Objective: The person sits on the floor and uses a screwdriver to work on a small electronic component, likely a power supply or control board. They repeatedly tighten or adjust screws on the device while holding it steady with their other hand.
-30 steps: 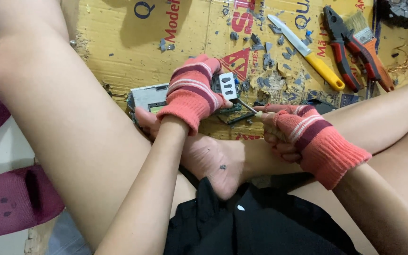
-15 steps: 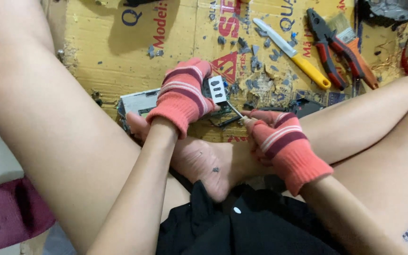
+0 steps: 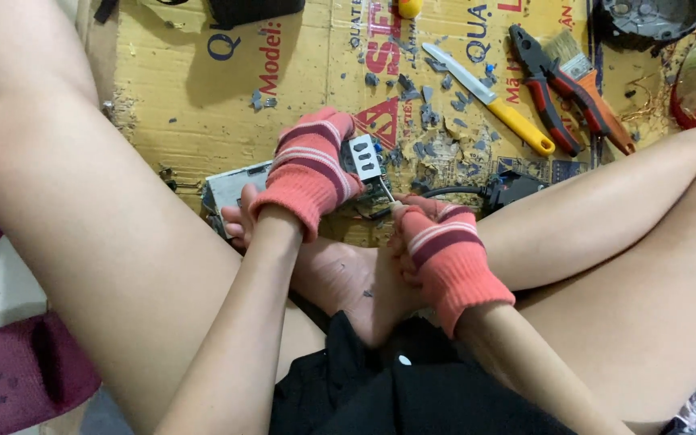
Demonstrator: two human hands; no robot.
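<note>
Both my hands wear pink striped knit gloves. My left hand point(image 3: 313, 165) presses down on a small electrical part with a white slotted socket piece point(image 3: 365, 157) and a grey metal casing point(image 3: 231, 189) that lies on flattened yellow cardboard point(image 3: 203, 97). My right hand point(image 3: 437, 238) grips a thin metal tool point(image 3: 386, 191) whose tip reaches the part just below the socket piece. My bare legs are folded around the work, with one foot point(image 3: 340, 278) under my wrists. A black cable point(image 3: 453, 192) runs from the part toward a black block point(image 3: 513, 189).
On the cardboard beyond my hands lie a yellow-handled knife point(image 3: 493, 101), red-and-black pliers point(image 3: 549, 89), a paintbrush point(image 3: 590, 89) and several grey plastic chips point(image 3: 432, 117). A round black housing point(image 3: 654, 16) sits at top right. A maroon cushion point(image 3: 26, 379) lies at lower left.
The view has shifted slightly; my right hand has moved left toward the part, bringing the thin tool's tip in under the white socket piece. My left hand stays pressed on the part.
</note>
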